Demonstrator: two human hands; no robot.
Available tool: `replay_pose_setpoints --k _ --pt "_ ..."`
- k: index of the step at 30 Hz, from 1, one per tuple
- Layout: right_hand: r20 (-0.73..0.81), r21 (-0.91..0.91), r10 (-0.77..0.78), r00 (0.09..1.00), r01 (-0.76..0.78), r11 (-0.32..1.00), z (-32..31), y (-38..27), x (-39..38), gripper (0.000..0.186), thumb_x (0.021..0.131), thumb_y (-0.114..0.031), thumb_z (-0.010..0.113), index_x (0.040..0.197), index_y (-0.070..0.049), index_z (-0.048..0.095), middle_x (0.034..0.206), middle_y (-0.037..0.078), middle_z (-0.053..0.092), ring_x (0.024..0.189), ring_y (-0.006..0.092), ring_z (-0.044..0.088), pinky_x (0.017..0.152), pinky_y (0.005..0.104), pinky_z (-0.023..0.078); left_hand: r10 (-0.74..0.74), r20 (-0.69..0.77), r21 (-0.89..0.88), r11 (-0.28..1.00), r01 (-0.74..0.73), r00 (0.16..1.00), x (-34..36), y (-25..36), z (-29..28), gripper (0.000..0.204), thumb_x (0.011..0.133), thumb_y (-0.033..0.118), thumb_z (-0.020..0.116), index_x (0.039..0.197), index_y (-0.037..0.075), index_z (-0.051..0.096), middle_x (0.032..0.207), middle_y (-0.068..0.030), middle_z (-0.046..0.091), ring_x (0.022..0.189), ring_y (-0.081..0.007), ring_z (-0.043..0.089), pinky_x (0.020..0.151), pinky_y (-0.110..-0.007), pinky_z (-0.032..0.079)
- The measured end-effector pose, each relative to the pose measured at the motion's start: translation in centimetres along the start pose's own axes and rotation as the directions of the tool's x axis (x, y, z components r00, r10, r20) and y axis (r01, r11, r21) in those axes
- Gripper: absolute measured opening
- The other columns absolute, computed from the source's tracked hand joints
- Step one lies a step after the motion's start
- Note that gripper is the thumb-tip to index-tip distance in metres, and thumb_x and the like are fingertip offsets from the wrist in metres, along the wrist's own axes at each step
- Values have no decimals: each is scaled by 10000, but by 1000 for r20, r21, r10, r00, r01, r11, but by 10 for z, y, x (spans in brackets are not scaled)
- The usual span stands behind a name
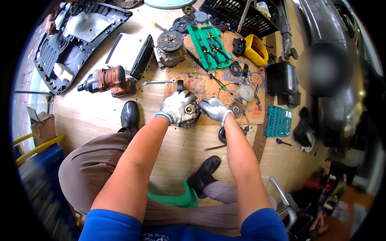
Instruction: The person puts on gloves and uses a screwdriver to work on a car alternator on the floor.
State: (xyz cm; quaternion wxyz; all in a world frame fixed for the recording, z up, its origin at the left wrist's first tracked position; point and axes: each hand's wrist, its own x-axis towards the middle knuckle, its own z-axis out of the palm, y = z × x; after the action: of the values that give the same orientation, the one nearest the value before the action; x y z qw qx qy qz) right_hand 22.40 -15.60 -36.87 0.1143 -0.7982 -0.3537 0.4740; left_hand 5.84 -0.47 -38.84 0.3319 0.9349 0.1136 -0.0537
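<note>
My gloved left hand (177,106) is closed round a dark metal part (186,121) with a brass-coloured ring (189,109) on top, low over the cardboard sheet (175,74). My gloved right hand (213,109) is closed at that part's right side, fingers bent; anything smaller between them is hidden. Just beyond my hands stand a black ring (180,85) and a combination wrench (159,82). To the right lie a silver round housing (244,94), a pulley (236,109) and some wires.
An impact driver (106,80), metal compressor (169,49), green plier case (208,48), yellow tub (256,50), black battery (280,78) and teal socket set (278,120) surround me. A car panel (80,44) is back left, a car (321,22) at right. A green stool (187,197) is below.
</note>
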Motion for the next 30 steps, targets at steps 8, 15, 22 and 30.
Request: replay_pose_setpoints --k 8,15,22,30 --pt "91 -267 -181 979 200 943 -19 -8 17 440 1030 -432 535 1160 -48 704 948 194 731 909 366 695 828 434 545 6 -7 -1 1000 -6 1000 2 3 -3 705 794 513 748 1398 182 597 1468 -170 520 1242 -398 562 1063 -481 487" --pt "-55 -87 -117 992 112 990 2 -3 9 487 1027 -453 501 1126 -25 711 1132 258 697 1081 433 651 933 488 506 -29 22 16 999 28 999 4 1 0 714 788 514 758 1401 183 600 1474 -175 519 1274 -392 553 1085 -472 474" --pt "-344 -44 -17 939 2 999 48 13 14 505 1004 -459 515 1048 1 717 1096 297 685 1076 459 642 923 513 494 -28 39 19 999 27 999 6 4 4 717 794 507 754 1405 166 592 1476 -173 516 1276 -393 554 1097 -468 468" --pt "-459 345 387 800 -241 907 67 -29 1 546 976 -510 554 1038 11 707 1089 306 690 1056 474 655 888 519 510 5 -64 42 999 -2 998 7 -8 17 693 777 517 740 1388 217 607 1376 -152 586 1217 -368 605 1020 -477 527"
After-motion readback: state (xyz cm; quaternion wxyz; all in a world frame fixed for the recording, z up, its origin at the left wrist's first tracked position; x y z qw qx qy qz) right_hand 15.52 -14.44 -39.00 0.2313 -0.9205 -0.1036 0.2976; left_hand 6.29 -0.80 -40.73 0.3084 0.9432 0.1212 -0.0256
